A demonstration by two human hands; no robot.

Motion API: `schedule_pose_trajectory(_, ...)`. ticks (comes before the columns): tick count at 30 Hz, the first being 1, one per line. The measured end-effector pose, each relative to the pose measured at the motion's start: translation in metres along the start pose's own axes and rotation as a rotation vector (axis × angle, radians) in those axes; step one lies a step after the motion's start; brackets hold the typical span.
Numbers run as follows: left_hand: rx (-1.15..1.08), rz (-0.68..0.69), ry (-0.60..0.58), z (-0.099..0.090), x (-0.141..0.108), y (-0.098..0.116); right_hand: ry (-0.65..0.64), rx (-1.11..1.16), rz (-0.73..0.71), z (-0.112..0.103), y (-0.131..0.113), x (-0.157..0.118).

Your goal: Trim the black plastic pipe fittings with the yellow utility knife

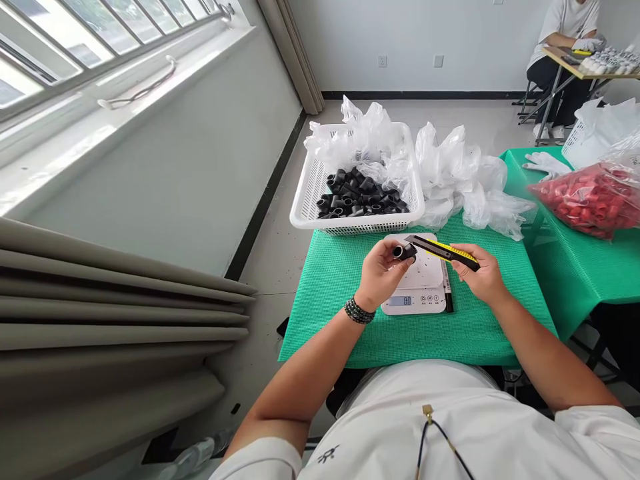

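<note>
My left hand (383, 272), with a beaded bracelet on the wrist, is closed on a black pipe fitting (404, 252) whose round opening faces left. In my right hand (477, 272) is a yellow and black utility knife (443, 251), its tip at the top of the fitting. Both hands are above a white digital scale (414, 304) that reads 0.0. A black and white marker (449, 300) lies along the scale's right side. Behind, a white basket (297, 200) holds many black fittings (357, 193) and clear plastic bags.
Crumpled clear bags (463, 173) lie right of the basket on the green-covered table (320, 300). On another green table are a bag of red parts (590, 197) and a white glove (545, 163). A person (565, 33) sits at the back right.
</note>
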State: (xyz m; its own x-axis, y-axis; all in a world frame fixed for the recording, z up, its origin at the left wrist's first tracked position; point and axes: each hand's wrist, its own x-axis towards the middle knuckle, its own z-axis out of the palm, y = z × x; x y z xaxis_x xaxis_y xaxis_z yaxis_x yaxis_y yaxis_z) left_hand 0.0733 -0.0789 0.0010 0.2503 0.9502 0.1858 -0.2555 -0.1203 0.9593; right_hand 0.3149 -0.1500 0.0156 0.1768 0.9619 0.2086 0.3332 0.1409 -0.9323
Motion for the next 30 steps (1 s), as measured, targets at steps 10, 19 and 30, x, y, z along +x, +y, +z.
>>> schedule_pose_trajectory(10,0.023,0.037,-0.003,-0.0004,-0.0003,-0.0016,0.006,0.004,-0.018,0.0011,0.0015,0.0005)
schedule_pose_trajectory(19,0.117,0.113,-0.028,-0.0025,0.0,-0.005,0.015,-0.037,-0.054,0.0005,0.0057,0.0003)
schedule_pose_trajectory(30,0.127,0.129,-0.04,-0.0022,-0.0001,-0.0078,0.052,-0.019,-0.068,0.0017,0.0048,0.0002)
